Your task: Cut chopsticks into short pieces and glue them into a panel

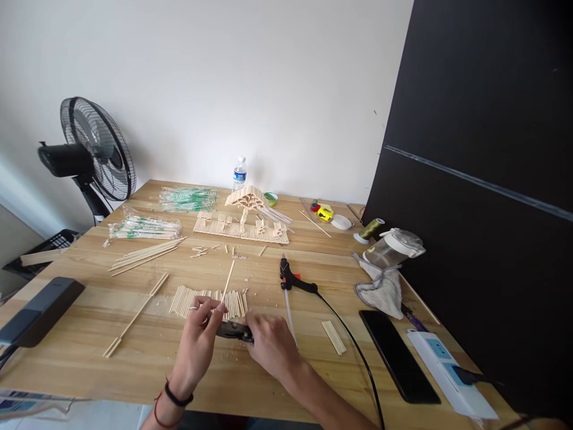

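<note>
My left hand (pixel 200 337) pinches the lower end of a long thin wooden stick (pixel 228 280) that slants up and away over the table. My right hand (pixel 268 345) is closed around dark cutting pliers (pixel 233 330), whose jaws sit at the stick's lower end. Just beyond both hands lies a row of short cut sticks (pixel 197 298) side by side on the wooden table (pixel 89 334).
A black glue gun (pixel 290 278) with its cord lies to the right, a small stick bundle (pixel 333 337) near it. A stick model (pixel 244 218), wrapped chopstick packs (pixel 145 227), a water bottle (pixel 239 174), phone (pixel 398 362), power strip (pixel 450 370), jar (pixel 394 247) and fan (pixel 96 149) surround the work area.
</note>
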{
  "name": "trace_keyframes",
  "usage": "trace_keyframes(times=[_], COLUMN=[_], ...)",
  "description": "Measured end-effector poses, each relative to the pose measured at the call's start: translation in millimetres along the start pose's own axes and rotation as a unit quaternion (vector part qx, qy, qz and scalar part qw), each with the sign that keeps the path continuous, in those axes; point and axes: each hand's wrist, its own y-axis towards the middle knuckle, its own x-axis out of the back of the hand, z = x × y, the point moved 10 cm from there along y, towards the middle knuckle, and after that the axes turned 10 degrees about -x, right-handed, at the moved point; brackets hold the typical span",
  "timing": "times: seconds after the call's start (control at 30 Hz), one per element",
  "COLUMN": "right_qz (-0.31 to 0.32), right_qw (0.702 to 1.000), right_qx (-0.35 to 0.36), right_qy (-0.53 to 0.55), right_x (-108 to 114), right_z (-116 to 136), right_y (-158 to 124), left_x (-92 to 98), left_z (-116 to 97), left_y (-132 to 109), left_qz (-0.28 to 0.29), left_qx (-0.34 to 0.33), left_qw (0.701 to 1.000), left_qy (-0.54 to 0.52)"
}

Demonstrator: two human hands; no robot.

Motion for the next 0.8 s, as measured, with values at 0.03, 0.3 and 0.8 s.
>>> trace_keyframes(times=[0.03,0.3,0.8], right_qz=[-0.003,-0.019,-0.046], right_qw=[1.0,0.965,0.783], right_qx=[0.003,-0.025,-0.194], right_qy=[0.01,0.26,0.589], right_x=[0.8,17.2,-15.2], right_z=[-2.7,-13.4,-48.5], right_y=[-1.4,-21.7,-42.1], left_x=[3.7,0.9,101.4], left_z=[1.9,0.1,57.9], left_y=[0.5,-19.3,-8.2], left_qz=[-0.004,0.038,-0.031], left_qx=[0.008,-0.025,-0.112], left_qw=[1.0,0.998,0.993], left_qy=[-0.009,-0.047,0.03])
